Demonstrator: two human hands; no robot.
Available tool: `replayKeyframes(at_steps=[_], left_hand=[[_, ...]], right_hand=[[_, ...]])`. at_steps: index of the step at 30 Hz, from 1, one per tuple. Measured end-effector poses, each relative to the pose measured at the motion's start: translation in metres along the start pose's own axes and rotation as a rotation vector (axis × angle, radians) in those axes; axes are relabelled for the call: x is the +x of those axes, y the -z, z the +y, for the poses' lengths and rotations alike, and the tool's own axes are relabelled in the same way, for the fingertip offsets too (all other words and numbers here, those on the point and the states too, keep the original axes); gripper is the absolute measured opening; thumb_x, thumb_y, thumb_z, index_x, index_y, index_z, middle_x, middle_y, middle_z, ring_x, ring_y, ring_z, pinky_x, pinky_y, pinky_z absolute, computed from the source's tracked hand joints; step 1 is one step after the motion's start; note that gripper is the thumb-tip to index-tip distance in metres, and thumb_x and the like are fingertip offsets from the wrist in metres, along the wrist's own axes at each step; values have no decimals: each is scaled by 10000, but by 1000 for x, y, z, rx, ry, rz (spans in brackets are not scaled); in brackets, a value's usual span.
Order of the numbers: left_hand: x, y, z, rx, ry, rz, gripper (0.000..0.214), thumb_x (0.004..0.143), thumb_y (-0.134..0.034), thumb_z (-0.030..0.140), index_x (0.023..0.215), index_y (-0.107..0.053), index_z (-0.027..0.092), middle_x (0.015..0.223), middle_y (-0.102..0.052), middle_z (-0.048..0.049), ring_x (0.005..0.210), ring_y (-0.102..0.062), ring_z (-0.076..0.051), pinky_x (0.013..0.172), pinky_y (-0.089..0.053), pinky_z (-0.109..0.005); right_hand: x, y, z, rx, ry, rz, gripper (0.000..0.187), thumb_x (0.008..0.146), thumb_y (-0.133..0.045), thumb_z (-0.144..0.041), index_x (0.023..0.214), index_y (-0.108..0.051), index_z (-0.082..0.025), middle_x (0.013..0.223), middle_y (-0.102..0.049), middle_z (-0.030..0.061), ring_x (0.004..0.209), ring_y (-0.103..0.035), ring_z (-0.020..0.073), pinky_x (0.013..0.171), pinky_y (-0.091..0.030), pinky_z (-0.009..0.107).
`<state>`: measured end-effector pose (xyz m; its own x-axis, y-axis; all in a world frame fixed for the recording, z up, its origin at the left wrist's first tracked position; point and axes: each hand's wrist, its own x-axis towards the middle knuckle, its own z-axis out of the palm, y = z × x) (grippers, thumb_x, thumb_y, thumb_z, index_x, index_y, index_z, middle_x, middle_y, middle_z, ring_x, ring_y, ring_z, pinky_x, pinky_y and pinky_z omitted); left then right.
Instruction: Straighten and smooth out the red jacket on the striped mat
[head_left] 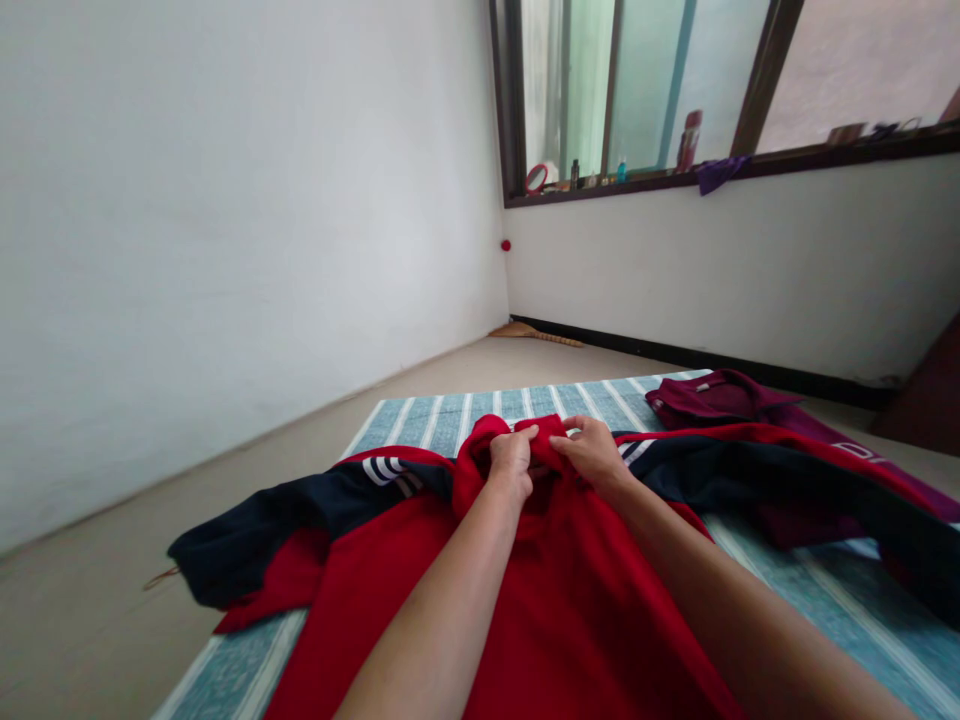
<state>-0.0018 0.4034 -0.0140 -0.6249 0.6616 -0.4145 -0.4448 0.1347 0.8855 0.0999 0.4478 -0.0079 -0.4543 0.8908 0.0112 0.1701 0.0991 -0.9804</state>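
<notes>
A red track jacket with navy sleeves (577,620) is being bunched at its top end on a blue-striped mat (450,425). Fingers of the left hand (512,462) and right hand (592,450) are clenching the fabric. Sleeves are lying spread; no fold is showing.

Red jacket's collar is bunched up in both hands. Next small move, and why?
Probably ease the bunched red collar flat with the left hand and right hand: it stands up in folds between them, while the navy sleeves lie spread across the striped mat.
</notes>
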Motion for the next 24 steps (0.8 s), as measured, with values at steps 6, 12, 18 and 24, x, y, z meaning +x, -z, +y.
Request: replayKeyframes(at_steps=[6,12,18,24], left_hand=[[0,-7,13,8,-41,65,293,889,-577,315,1134,-565,155,1058,-620,-62,842,-626,-166,703,-552,-345],[8,-11,22,27,-56,97,313,890,-575,317,1160,-554,161,1114,-604,-73,901,-619,-184,744,-547,-370],[10,-8,25,93,-48,-117,259,903,-548,356,1031,-596,136,912,-642,-36,701,-613,-123,612,-526,-281],[-16,15,21,322,-100,-459,407,706,-696,531,712,-630,130,581,-616,-11,475,-537,-111,480,-438,-234]], right_hand=[[-32,12,0,-273,49,-11,231,563,-658,-179,784,-593,-194,686,-597,41,850,-578,291,678,-371,317],[-34,5,19,70,-44,-279,123,485,-515,-109,581,-551,-176,572,-572,-2,587,-544,171,528,-381,250],[-24,4,23,477,-82,-299,278,500,-580,-199,777,-567,-186,712,-637,-8,684,-614,174,686,-520,317],[-19,-1,19,546,-71,-235,345,477,-596,-218,813,-520,-206,731,-630,-21,708,-631,177,702,-533,323]])
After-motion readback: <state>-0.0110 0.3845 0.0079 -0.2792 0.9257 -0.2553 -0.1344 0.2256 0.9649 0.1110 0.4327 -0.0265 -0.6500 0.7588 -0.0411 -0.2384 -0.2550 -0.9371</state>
